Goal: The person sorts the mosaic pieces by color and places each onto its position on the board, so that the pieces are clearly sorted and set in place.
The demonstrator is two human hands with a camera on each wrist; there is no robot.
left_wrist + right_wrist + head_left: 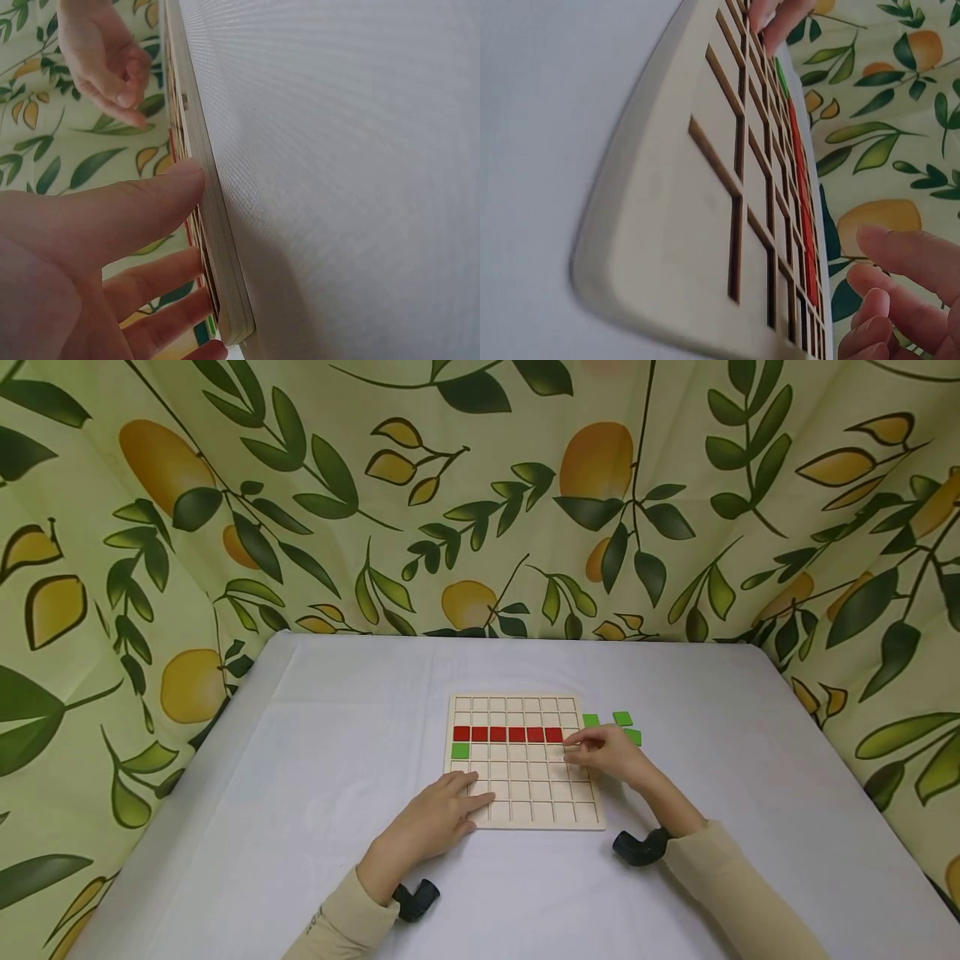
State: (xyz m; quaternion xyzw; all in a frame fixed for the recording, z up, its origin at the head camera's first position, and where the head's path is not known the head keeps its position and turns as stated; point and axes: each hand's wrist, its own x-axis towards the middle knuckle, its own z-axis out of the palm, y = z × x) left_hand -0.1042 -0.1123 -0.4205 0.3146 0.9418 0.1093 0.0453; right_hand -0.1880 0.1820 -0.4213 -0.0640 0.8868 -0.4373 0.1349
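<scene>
A pale wooden grid board [520, 792] lies on the table. Six-odd red square tiles [498, 734] run in a row across it, starting from its left side. One green tile [461, 751] sits in the leftmost cell of the row below. My left hand [437, 814] rests with spread fingers on the board's front left corner, its thumb [142, 217] along the edge in the left wrist view. Over the board's right side, just past the last red tile, hovers my right hand [611, 753], fingers loosely bent and apart, nothing visible between them [907, 292].
Several loose green tiles [622, 718] lie beyond the board's right edge, partly behind the right hand. A white cloth [337, 735] covers the table. A patterned curtain [480, 527] hangs behind it. Black curved pieces [640, 848] are at both wrists.
</scene>
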